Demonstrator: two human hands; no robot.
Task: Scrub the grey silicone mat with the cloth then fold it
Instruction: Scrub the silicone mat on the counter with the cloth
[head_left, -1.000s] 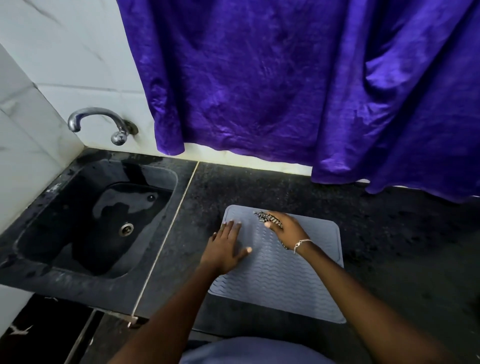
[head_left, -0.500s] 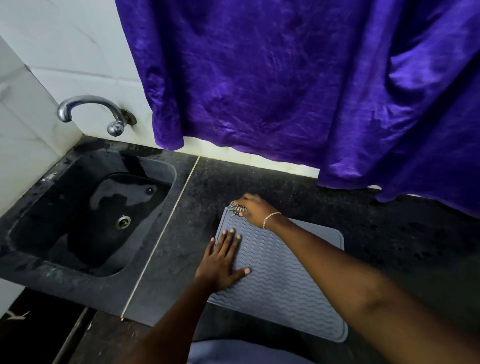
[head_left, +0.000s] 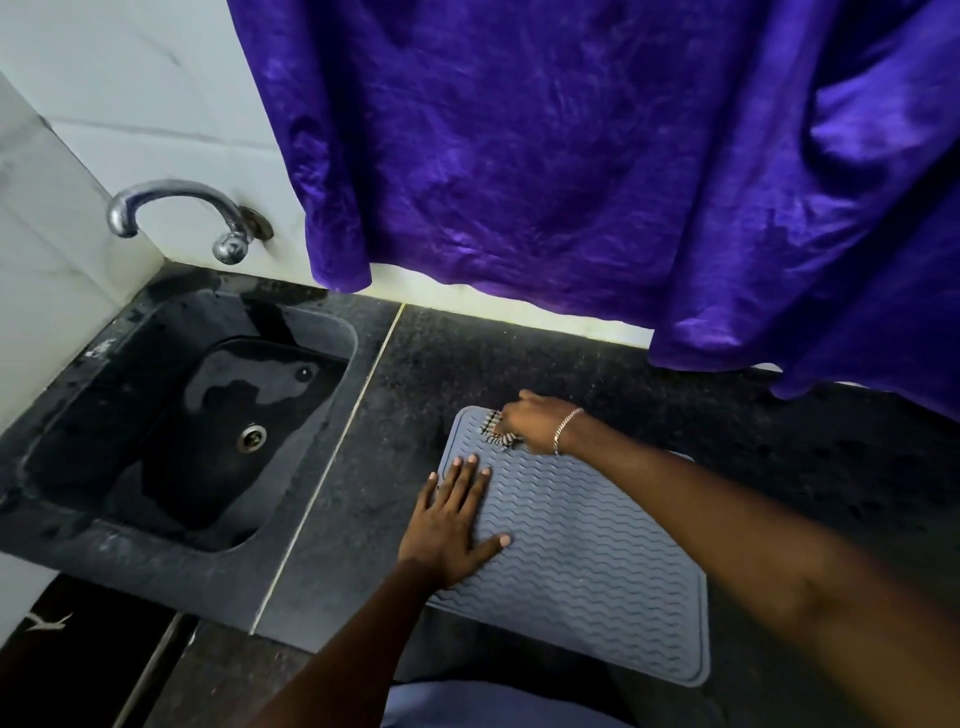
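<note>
**On the counter: mat pinned flat, cloth at its far left corner**

On the dark speckled countertop (head_left: 675, 415), just right of the pale seam that divides it from the sink slab, I see the grey silicone mat (head_left: 587, 561) lying flat and unfolded, its wavy ribs facing up. Its near edge sits close to the counter's front edge.

At the mat's far left corner I have the right hand (head_left: 535, 423) bunched over a small striped cloth (head_left: 496, 430), fingers drawn together and curled down around it; only a frayed edge of the cloth shows beneath them. A thin metal bracelet (head_left: 563, 428) circles that wrist.

My left hand (head_left: 452, 525) lies palm down on the mat's left side, fingers held straight and slightly fanned, thumb stuck out to the right, pressing the mat to the counter. Its little-finger side reaches the mat's left border.

Further left, the black sink (head_left: 156, 551) holds a shallow film of water around its drain. A chrome tap (head_left: 176, 208) juts from the white tiled wall (head_left: 130, 78) above it. A purple curtain (head_left: 571, 156) hangs behind the counter, its hem touching the surface at far right.
</note>
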